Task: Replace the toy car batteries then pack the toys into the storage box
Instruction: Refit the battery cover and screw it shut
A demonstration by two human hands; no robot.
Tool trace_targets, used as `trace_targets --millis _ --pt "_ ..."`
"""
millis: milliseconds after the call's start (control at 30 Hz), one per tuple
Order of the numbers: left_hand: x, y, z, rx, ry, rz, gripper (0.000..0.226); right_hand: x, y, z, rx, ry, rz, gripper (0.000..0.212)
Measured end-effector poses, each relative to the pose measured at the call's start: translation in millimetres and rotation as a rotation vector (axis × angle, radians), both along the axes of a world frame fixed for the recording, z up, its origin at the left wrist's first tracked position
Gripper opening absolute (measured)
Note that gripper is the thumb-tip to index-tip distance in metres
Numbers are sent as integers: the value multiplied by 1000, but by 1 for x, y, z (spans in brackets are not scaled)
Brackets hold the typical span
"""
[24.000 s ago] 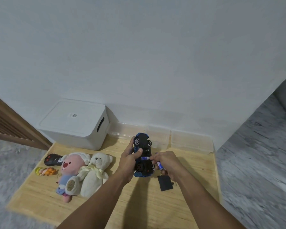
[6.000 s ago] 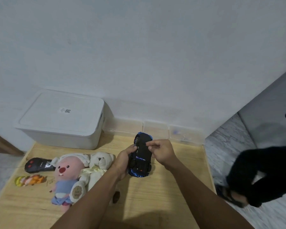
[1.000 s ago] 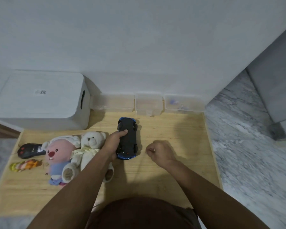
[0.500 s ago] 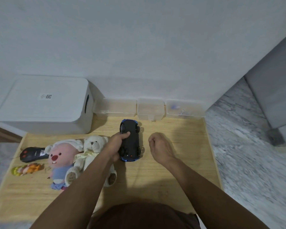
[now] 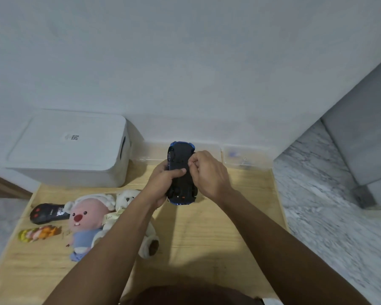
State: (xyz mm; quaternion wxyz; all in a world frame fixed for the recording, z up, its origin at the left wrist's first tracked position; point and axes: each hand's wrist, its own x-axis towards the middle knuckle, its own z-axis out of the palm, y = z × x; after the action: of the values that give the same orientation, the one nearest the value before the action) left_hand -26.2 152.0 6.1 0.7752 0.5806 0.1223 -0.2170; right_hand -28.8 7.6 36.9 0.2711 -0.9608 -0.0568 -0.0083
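Note:
The blue toy car (image 5: 181, 164) is held above the wooden table (image 5: 218, 234) with its black underside facing me. My left hand (image 5: 163, 183) grips its left side, thumb across the underside. My right hand (image 5: 209, 172) grips its right side with the fingertips pinched at the edge. The white storage box (image 5: 68, 150) stands with its lid on at the back left. A pink plush (image 5: 86, 221) and a white teddy bear (image 5: 128, 199), partly hidden by my left arm, lie at the left. A black remote (image 5: 47, 213) and a small orange figure (image 5: 39, 232) lie further left.
Clear plastic containers (image 5: 246, 157) line the wall behind the car; the right one holds small bluish items. The table's right edge meets a grey marble floor (image 5: 330, 216). A white wall rises behind everything.
The car was lying on the table under my left hand; it is now lifted off the table. My right hand, which was closed beside it, has come onto the car.

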Motion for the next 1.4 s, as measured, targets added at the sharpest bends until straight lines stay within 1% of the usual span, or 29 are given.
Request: trace_targets --millis 200,533,667,733,833,967,1067,1133,1267,1333,1400 --pt "-1 -2 11 10 -63 4 27 -1 4 8 -25 -32 -37 15" --pt "-4 -11 15 91 -157 35 37 -2 5 13 -92 -42 -104 18" --pt "-5 -14 16 85 -166 34 36 -1 4 13 -30 -54 -146 15" --pt "-5 -14 15 80 -159 32 36 -1 3 11 25 -89 -160 13" --pt "-5 -13 15 51 -128 41 35 -5 3 4 110 -196 -152 12" --pt "-5 -10 18 -30 -59 47 33 -9 3 -7 206 -286 -101 23" --pt "-5 -6 22 -87 -24 49 30 -11 1 -11 217 -310 -51 32" --pt "-5 -5 24 -115 0 50 28 -13 -1 -11 186 -330 -11 34" --pt "-5 -6 27 -146 48 56 26 -12 -4 -11 142 -293 3 36" --pt "-5 -5 28 -173 93 68 24 -12 -5 -9 222 -237 -43 39" --pt "-4 -5 28 -180 118 82 23 -13 -6 -5 385 -198 -102 46"
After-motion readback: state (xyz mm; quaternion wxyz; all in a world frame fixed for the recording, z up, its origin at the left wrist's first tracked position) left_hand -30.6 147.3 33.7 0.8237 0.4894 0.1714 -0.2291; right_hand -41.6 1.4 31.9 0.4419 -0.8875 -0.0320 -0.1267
